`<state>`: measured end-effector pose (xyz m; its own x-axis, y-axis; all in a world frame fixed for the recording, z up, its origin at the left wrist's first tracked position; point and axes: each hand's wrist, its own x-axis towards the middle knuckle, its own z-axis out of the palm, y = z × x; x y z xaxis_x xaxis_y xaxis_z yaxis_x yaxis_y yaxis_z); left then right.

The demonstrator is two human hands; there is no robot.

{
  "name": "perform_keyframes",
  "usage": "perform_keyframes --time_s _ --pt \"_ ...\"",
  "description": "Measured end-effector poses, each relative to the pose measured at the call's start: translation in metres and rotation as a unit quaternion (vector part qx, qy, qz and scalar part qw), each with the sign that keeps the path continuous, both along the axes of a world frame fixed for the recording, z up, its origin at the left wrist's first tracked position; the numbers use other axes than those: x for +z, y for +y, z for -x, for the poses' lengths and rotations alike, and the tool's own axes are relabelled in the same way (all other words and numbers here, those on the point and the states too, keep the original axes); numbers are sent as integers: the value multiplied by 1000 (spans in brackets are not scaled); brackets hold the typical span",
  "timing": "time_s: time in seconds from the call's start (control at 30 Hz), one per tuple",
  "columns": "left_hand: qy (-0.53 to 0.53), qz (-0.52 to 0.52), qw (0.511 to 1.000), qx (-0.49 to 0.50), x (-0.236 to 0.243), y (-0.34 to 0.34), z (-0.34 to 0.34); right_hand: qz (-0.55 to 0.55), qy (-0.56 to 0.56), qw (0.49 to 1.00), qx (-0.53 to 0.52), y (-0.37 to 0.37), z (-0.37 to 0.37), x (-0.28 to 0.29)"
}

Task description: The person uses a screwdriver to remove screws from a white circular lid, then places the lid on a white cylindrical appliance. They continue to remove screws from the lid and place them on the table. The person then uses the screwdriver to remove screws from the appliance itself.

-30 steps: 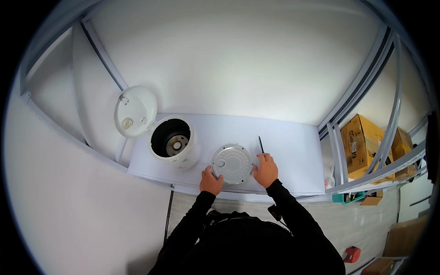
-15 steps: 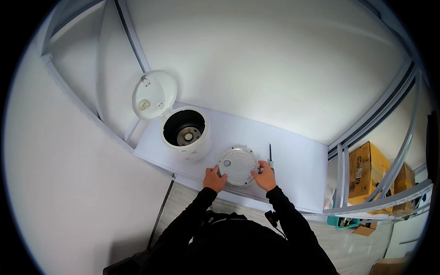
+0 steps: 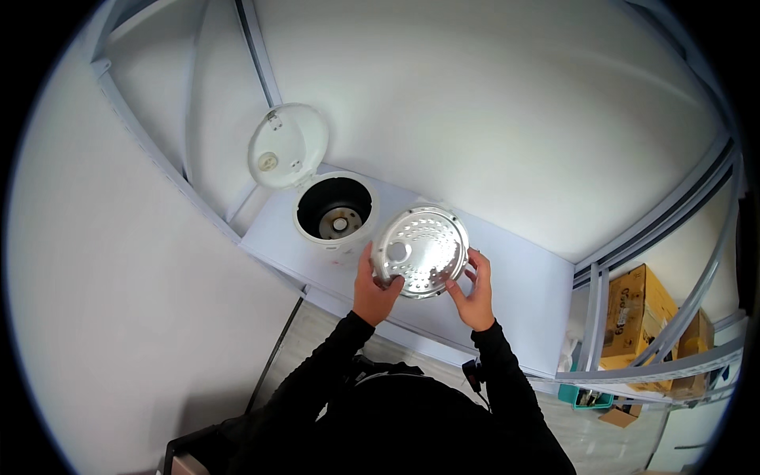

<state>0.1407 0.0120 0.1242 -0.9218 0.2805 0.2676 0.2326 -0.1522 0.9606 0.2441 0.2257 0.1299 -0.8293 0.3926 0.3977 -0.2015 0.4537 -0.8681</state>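
Observation:
Both hands hold a round, shiny metal inner lid with dimples and a round part near its left side. My left hand [image 3: 378,290] grips the inner lid [image 3: 431,244] at its lower left rim, thumb on the face. My right hand [image 3: 473,294] has its fingers round the lower right rim. The lid is raised and tilted above the table. To its left stands a white rice cooker [image 3: 336,207], with a dark cavity and a metal heating plate at the bottom. Its white hinged cover [image 3: 289,146] is swung up and back.
The pale table [image 3: 522,293] runs along a white wall with metal frame posts. Cardboard boxes [image 3: 636,317] stand beyond the frame on the right. Below them on the floor sit a teal bin [image 3: 584,397] and a small open carton [image 3: 620,416].
Both hands have lifted the inner lid off the table and tilted it, so its face shines. The screwdriver seen earlier beside my right hand is out of sight. The whole view has shifted slightly.

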Motion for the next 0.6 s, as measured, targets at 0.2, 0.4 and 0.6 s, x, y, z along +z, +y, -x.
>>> perform_keyframes --time_s 0.2,0.4,0.6 --pt "-7 -114 993 29 19 -39 21 -35 74 989 123 -21 27 33" --pt "-23 -165 983 76 56 -99 35 -10 52 982 180 -60 59 40" --pt "-18 -189 977 101 66 -141 60 -183 51 973 134 -80 110 17"
